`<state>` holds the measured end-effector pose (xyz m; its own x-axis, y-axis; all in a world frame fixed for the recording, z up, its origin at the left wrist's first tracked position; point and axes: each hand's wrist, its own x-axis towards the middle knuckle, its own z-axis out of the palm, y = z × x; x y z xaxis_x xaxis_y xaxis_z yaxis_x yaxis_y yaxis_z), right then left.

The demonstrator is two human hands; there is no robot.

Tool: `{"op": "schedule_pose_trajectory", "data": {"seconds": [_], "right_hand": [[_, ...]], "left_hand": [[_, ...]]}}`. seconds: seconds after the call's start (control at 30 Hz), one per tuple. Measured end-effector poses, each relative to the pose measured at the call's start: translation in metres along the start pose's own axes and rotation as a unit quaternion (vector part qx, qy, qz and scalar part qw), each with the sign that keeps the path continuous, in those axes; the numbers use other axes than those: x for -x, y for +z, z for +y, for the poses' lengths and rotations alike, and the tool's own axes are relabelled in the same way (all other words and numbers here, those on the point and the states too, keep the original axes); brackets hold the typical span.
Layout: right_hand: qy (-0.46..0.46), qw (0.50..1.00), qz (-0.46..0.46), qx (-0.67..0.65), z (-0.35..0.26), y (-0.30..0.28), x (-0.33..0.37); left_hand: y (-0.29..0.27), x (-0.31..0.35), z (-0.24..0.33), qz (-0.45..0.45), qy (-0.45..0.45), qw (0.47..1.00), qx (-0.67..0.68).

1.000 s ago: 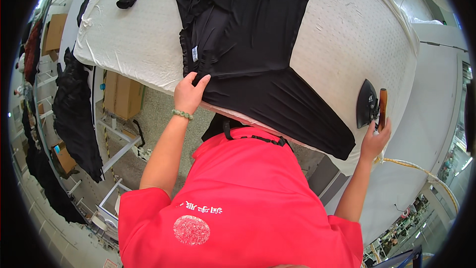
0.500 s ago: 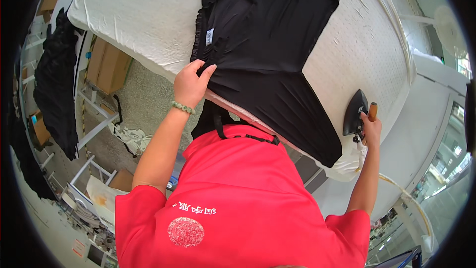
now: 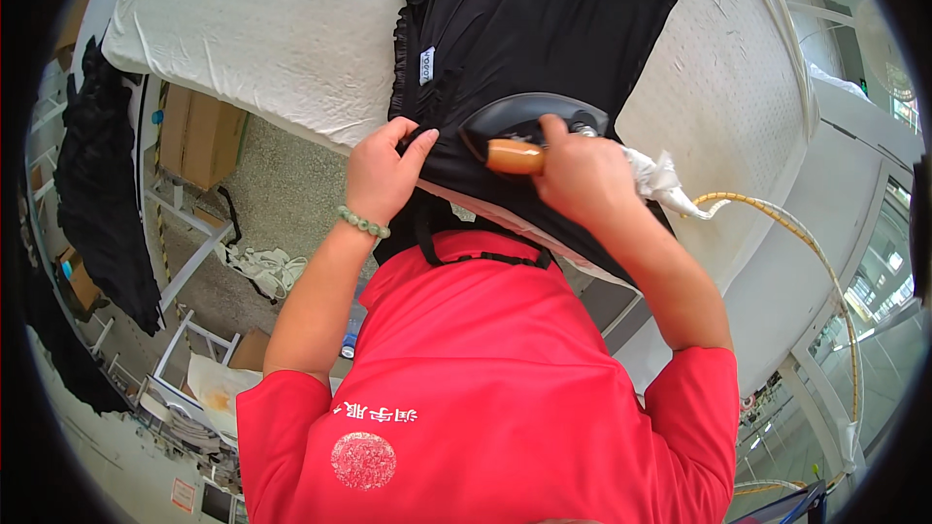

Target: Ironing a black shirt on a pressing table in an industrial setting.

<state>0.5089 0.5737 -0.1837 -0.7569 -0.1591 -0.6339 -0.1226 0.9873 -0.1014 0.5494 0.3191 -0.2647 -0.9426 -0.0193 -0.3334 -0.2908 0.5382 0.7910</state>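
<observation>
A pair of black trousers (image 3: 553,19) lies across the white padded ironing table (image 3: 262,29), its gathered elastic waistband and small white label toward the left. At the near corner of the waistband, my left hand (image 3: 382,167) pinches the black fabric between thumb and fingers. My right hand (image 3: 585,173) grips a steam iron (image 3: 519,114) by its wooden handle, just right of my left hand. The iron is over the trousers near the waistband, its tip pointing left. My right hand and forearm cover part of the near trouser leg.
A yellowish hose (image 3: 811,243) runs from the iron over the table's right side, with white cloth (image 3: 660,180) wrapped near the iron. More black garments (image 3: 102,194) hang at the left. A cardboard box (image 3: 201,136) and crumpled white cloth (image 3: 264,272) lie below the table.
My right hand has brought the iron from the table's right side leftward over the trousers near the waistband. My left hand keeps its pinch on the waistband corner.
</observation>
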Motion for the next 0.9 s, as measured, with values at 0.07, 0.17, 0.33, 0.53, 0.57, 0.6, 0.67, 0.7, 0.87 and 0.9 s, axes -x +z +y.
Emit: {"op": "schedule_pose_trajectory", "data": {"seconds": [0.07,0.17,0.33,0.53,0.57,0.6,0.67,0.7,0.87,0.9], "right_hand": [[-0.01,1.0,-0.02,-0.012,-0.013,0.002,-0.003],[0.046,0.998,0.005,-0.034,-0.002,0.005,0.002],[0.203,0.954,0.173,-0.139,0.049,0.019,0.017],[0.072,0.994,0.056,-0.064,-0.02,0.026,0.008],[0.03,0.996,0.032,-0.072,-0.031,0.028,0.006],[0.034,0.996,0.034,-0.074,-0.039,0.029,0.007],[0.019,0.997,0.006,-0.074,-0.05,0.03,0.01],[0.012,0.997,-0.008,-0.074,-0.051,0.03,0.011],[0.225,0.962,0.114,-0.104,0.025,0.028,0.027],[0.227,0.962,0.115,-0.104,0.038,0.029,0.028]], "left_hand": [[-0.001,-0.001,-0.001,-0.012,-0.005,1.0,-0.003],[-0.009,-0.001,0.003,-0.024,-0.014,0.999,0.015],[-0.021,0.006,0.0,-0.028,-0.009,0.997,0.074],[-0.027,0.009,-0.002,-0.039,0.032,0.997,0.056],[-0.03,0.007,-0.005,-0.031,0.081,0.996,0.02],[-0.035,0.007,-0.007,-0.021,0.128,0.991,-0.017],[-0.037,0.007,-0.007,-0.013,0.178,0.982,-0.053],[-0.038,0.007,-0.007,-0.026,0.171,0.983,-0.053],[-0.05,0.013,0.001,-0.044,0.148,0.988,-0.018],[-0.051,0.012,0.005,-0.042,0.148,0.988,0.001]]}}
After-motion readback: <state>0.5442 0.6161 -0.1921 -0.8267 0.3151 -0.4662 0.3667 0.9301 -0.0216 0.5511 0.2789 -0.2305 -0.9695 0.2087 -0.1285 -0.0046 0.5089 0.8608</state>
